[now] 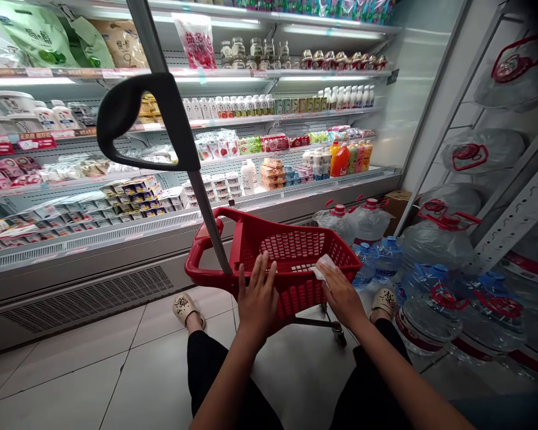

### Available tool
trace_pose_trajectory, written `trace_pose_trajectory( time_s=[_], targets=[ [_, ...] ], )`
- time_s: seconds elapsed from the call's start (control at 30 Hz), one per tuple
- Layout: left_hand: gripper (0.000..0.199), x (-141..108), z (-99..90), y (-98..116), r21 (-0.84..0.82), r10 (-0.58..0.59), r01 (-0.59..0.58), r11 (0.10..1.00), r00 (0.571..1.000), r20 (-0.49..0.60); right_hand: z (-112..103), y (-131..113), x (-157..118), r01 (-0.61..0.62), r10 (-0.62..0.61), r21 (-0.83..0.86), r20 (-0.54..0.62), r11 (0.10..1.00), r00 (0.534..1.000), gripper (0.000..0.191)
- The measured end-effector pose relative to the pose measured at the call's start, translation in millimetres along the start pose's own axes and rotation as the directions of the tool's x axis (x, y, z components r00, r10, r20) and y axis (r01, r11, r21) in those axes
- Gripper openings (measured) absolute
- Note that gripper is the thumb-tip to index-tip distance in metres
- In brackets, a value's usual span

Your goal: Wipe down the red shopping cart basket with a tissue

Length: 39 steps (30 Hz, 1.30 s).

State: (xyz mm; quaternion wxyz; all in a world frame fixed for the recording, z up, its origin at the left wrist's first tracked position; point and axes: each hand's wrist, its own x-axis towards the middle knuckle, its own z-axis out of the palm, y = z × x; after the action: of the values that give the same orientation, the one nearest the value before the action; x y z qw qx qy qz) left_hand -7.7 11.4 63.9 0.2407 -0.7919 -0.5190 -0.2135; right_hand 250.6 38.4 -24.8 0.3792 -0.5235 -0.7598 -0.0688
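A red plastic basket cart (pixel 296 239) stands on the floor between the person's legs, its long grey pole and black handle (pixel 188 125) rising up at the left. My left hand (pixel 257 292) is at the near left side of the basket, fingers spread and holding nothing. At the near right rim, my right hand (pixel 341 292) presses a crumpled white cloth or tissue (pixel 325 267) against the basket. The inside of the basket shows no goods.
Refrigerated shelves (pixel 278 74) of dairy and drinks run across the back. Large water bottles (pixel 434 298) stand on the right, beside a metal rack with more bottles. Two feet in beige clogs (pixel 186 306) flank the cart.
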Motion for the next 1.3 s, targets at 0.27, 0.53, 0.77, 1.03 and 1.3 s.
trace_pose_trajectory(
  time_s=[0.27,0.53,0.77,1.03,1.3],
  targets=[
    [0.041,5,-13.3,9,-0.107,-0.081,0.09,0.99,0.993,0.083,13,-25,11,-0.112,0.121,0.124,-0.061,0.986,0.991,0.05],
    [0.064,13,-47.6,20,-0.194,0.006,0.0,0.981,0.999,0.033,49,-144,47,0.211,-0.205,0.178,-0.052,0.961,0.977,0.058],
    [0.058,16,-42.5,-12,-0.098,-0.094,0.102,0.99,0.992,0.081,51,-160,49,0.275,-0.273,0.15,-0.034,0.95,0.961,0.054],
    [0.062,6,-39.1,-17,-0.115,-0.097,0.107,0.988,0.991,0.089,10,-63,5,0.125,-0.126,-0.043,-0.021,0.991,0.992,0.052],
    [0.067,13,-47.5,-9,-0.153,-0.057,0.078,0.985,0.989,0.137,38,-158,42,0.262,-0.263,0.057,0.0,0.963,0.965,0.058]
  ],
)
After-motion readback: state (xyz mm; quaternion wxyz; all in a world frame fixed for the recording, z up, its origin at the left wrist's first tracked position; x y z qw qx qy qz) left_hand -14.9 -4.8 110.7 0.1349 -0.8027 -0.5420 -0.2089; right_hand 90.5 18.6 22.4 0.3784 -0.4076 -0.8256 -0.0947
